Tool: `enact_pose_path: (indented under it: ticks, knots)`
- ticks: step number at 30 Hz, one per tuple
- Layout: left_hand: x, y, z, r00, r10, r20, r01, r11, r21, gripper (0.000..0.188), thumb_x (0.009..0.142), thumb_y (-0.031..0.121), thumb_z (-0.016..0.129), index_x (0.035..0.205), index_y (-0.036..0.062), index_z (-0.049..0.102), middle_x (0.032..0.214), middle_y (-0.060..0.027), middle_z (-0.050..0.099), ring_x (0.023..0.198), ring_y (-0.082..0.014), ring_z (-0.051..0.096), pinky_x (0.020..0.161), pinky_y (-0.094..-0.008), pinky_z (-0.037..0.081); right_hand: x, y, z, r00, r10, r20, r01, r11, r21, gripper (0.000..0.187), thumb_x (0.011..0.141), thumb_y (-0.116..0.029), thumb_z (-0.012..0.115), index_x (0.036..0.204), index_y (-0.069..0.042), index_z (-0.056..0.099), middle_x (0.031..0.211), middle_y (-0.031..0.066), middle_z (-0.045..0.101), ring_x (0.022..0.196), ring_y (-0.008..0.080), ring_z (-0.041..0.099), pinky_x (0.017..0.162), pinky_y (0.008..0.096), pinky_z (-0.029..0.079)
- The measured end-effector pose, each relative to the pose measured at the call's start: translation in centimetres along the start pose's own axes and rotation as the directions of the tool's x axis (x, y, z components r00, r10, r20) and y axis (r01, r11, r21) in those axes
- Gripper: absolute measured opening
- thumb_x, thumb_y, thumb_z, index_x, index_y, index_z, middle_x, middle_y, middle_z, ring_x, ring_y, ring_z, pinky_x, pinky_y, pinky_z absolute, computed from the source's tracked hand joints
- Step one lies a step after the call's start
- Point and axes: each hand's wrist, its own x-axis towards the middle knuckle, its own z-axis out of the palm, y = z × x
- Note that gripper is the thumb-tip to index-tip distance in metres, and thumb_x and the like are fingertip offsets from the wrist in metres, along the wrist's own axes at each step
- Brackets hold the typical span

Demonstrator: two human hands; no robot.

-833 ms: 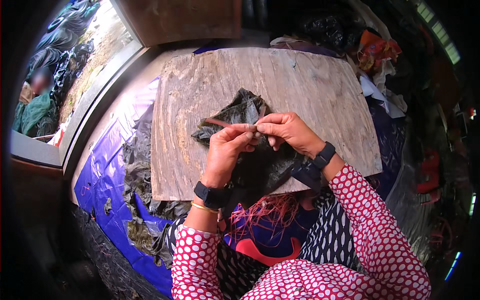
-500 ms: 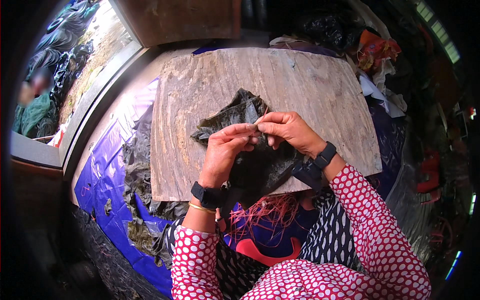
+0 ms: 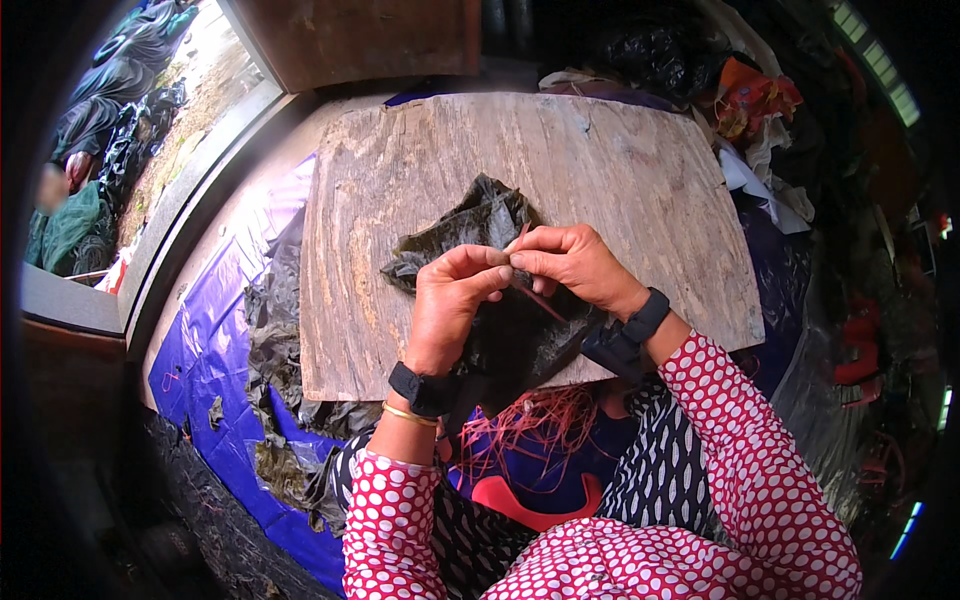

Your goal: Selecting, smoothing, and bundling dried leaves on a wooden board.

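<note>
On the wooden board, a dark green, crinkled, leaf-like sheet [image 3: 470, 222] lies beneath my hands. My left hand [image 3: 455, 295] and my right hand [image 3: 578, 265] meet above it, fingertips pinched together. A thin reddish strip [image 3: 540, 302] runs through the pinch. One end of it pokes up past my right fingers, and a tail slants down over the dark sheet. Both hands look closed on this strip; the exact spot between the fingertips is too small to make out.
The wooden board [image 3: 640, 190] spans the space before me. A tangle of reddish strips [image 3: 530, 430] lies below its near edge, by a red curved piece [image 3: 530, 505]. More dark sheets [image 3: 275, 340] rest on blue plastic [image 3: 200, 400] at left. Bags and an orange bundle [image 3: 755, 105] sit back right.
My fingertips have shifted slightly, staying together. The reddish strip's tail now shows slanting to the lower right under my hands, where it was not visible before.
</note>
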Motion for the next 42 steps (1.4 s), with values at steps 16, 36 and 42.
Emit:
enact_pose_path:
  ticks: [16, 36, 42]
  knots:
    - [-0.1, -0.7, 2.1, 0.988, 0.070, -0.141, -0.064, 0.997, 0.046, 0.013, 0.084, -0.002, 0.063, 0.095, 0.0027, 0.058, 0.084, -0.0039, 0.065, 0.073, -0.0101, 0.064, 0.058, -0.0219, 0.052, -0.1, 0.3, 0.8, 0.986, -0.152, -0.061, 0.143, 0.980, -0.138, 0.013, 0.090, -0.013, 0.060, 0.089, -0.001, 0.062, 0.075, 0.0007, 0.063, 0.065, 0.0042, 0.057, 0.055, 0.0197, 0.046]
    - [-0.1, -0.2, 0.7, 0.995, -0.064, -0.078, 0.063, 0.998, -0.025, 0.007, 0.088, 0.001, 0.056, 0.092, -0.0031, 0.059, 0.082, -0.0076, 0.065, 0.071, -0.0138, 0.066, 0.061, -0.0241, 0.054, -0.2, 0.6, 1.2, 0.988, -0.133, -0.072, 0.125, 0.987, -0.105, 0.010, 0.091, -0.013, 0.061, 0.091, -0.004, 0.065, 0.072, -0.0047, 0.060, 0.060, 0.0013, 0.052, 0.052, 0.0180, 0.042]
    - [-0.2, 0.1, 0.4, 0.996, -0.074, -0.049, 0.074, 0.997, 0.005, 0.015, 0.091, 0.006, 0.059, 0.103, -0.0017, 0.060, 0.088, -0.0078, 0.067, 0.077, -0.0163, 0.068, 0.067, -0.0280, 0.057, -0.3, 0.4, 1.1, 0.993, -0.112, -0.048, 0.107, 0.990, -0.090, 0.010, 0.091, -0.013, 0.060, 0.091, -0.004, 0.065, 0.072, -0.0047, 0.060, 0.060, 0.0019, 0.052, 0.052, 0.0180, 0.042]
